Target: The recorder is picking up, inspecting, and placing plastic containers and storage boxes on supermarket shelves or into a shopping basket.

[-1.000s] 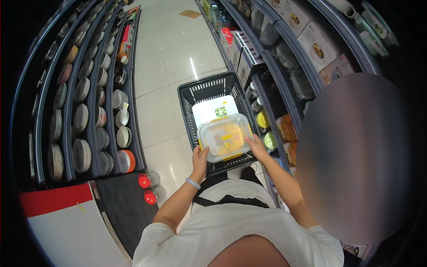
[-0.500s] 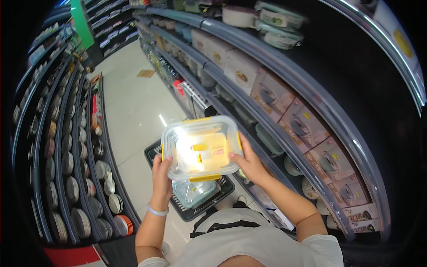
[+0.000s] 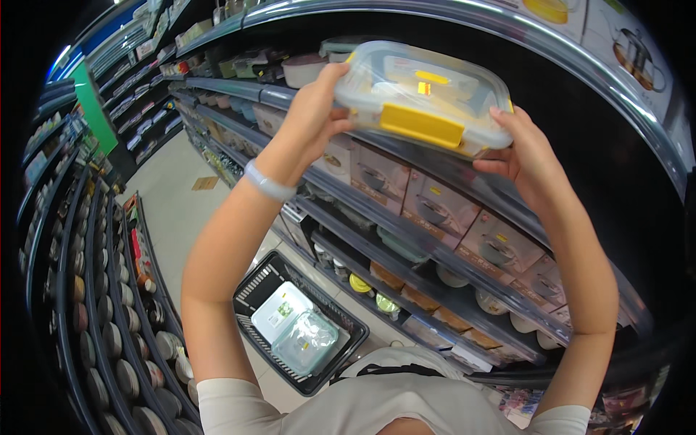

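Observation:
My left hand (image 3: 317, 109) grips the left end of a clear lidded food container (image 3: 410, 98) with yellow clips, its thumb at the upper corner. My right hand (image 3: 515, 148) grips the other end, fingers curled round the corner. Both arms hold it raised in front of an upper shelf (image 3: 261, 91), where other containers (image 3: 303, 70) sit behind it. Whether it touches the shelf is unclear. Below, a black shopping basket (image 3: 250, 330) holds a white container (image 3: 278, 308) and a pale green one (image 3: 304, 338).
Boxed cookware (image 3: 435, 203) lines the shelves below the raised container, with more boxes (image 3: 631, 51) higher up. Stacked plates (image 3: 109, 341) fill the curved-looking shelves on the left. The tiled aisle floor (image 3: 167, 167) runs toward a green pillar (image 3: 101, 116), with a cardboard piece (image 3: 205, 183) on it.
I have lifted the yellow-clipped container out of the basket and up toward the upper right shelf, still in both hands. My view has swung rightward and up, leaving the basket lower down.

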`<state>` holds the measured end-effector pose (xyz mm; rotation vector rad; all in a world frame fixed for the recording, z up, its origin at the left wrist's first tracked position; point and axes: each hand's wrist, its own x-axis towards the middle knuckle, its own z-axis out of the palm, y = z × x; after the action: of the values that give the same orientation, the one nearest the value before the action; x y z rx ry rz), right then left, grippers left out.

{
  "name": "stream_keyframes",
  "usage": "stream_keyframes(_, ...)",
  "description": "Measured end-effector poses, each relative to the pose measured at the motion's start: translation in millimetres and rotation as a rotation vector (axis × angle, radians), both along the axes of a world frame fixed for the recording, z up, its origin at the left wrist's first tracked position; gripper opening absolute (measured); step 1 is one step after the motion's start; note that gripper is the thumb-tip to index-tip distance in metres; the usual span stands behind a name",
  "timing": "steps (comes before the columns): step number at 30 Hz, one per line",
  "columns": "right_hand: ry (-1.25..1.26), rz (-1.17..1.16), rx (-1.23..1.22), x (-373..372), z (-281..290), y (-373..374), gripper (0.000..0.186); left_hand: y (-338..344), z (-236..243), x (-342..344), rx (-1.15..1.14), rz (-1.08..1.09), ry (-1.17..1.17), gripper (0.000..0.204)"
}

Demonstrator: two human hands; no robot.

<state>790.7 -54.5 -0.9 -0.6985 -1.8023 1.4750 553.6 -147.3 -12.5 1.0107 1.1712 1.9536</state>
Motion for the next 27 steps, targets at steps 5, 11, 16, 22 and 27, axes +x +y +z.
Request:
stream_keyframes(5,-0.039,-0.138,-0.067,12,8,42,0.050,80,5,-1,-0.099,-0.155,-0.008,0.040)
stream_keyframes(11,-0.067,-0.227,-0.121,3,-9,69,0.044,130,-13,-8,-0.219,-0.198,-0.132,0.030)
stream_keyframes(16,-0.096,-0.194,-0.136,1,-20,80,0.046,144,-23,-11,-0.257,-0.196,-0.211,0.033)
stream_keyframes(22,-0.143,-0.214,-0.152,-7,-26,92,0.048,158,-30,-26,-0.257,-0.202,-0.223,0.035)
stream_keyframes(27,-0.156,-0.237,-0.170,-7,-26,94,0.048,158,-26,-22,-0.309,-0.170,-0.137,0.035)
